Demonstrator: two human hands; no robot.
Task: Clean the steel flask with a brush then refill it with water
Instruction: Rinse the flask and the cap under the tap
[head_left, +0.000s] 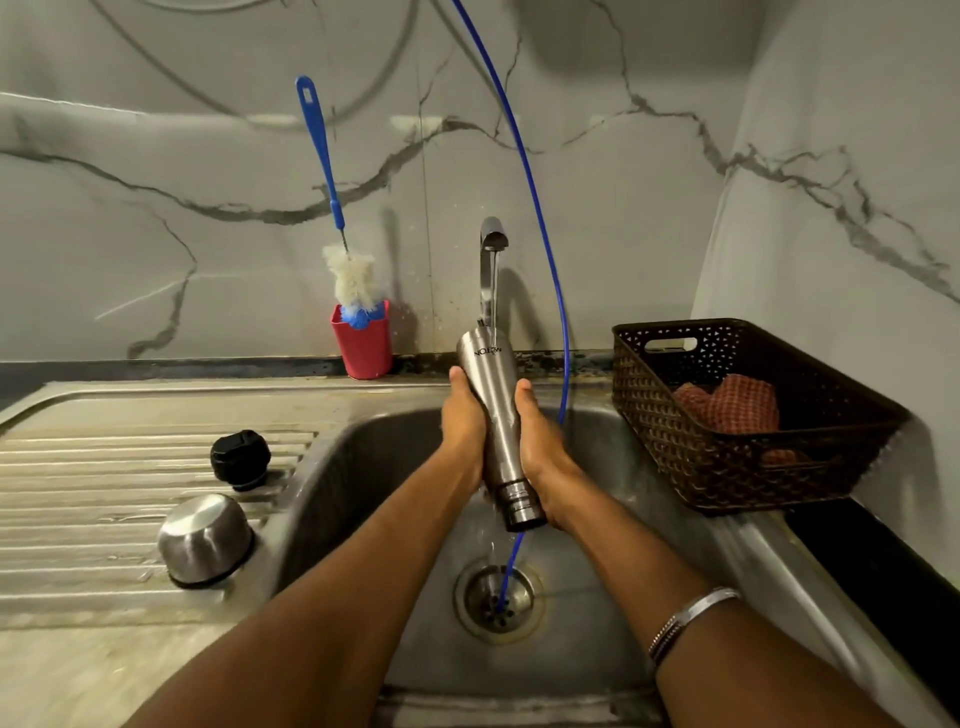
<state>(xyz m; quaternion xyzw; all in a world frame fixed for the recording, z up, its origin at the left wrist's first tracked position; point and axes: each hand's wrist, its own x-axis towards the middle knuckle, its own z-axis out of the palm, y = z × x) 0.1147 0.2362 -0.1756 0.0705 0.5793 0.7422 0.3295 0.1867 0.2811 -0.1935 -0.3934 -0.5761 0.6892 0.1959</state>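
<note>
Flask: steel flask (493, 410) held over the sink basin (358, 467), inverted and tilted; open threaded neck points down toward the near edge, closed base up under the tap (491, 260). Printed lettering on its body reads upside down.
Left hand: left hand (464, 426) grips the flask's left side at mid-body, thumb laid up along the steel, fingers wrapped behind it.
Right hand: right hand (540, 447) grips the flask's right side, thumb up along the steel, palm cupping the lower body down to the neck. Bracelets (691, 618) on that wrist.
Water: thin stream runs from the tap spout onto the flask's upper end; water falls from around the neck toward the drain (498, 603).
Brush: bottle brush (353, 280) stands bristles-down in a red cup (363, 343) at the back edge of the bench, just left of the tap; blue handle leans against the marble wall.
Black cap: black screw cap (240, 460) on the ribbed drainboard (78, 493), left of the basin.
Steel cup: steel cup lid (206, 540) upside down on the drainboard, nearer the front edge than the black cap, apart from it.
Blue tube: thin blue tube (535, 208) comes down from the top of the wall, passes right of the tap, goes behind the right hand and ends at the drain.
Basket: dark woven basket (675, 457) on the right side of the bench beside the basin, a red checked cloth (732, 405) inside.
</note>
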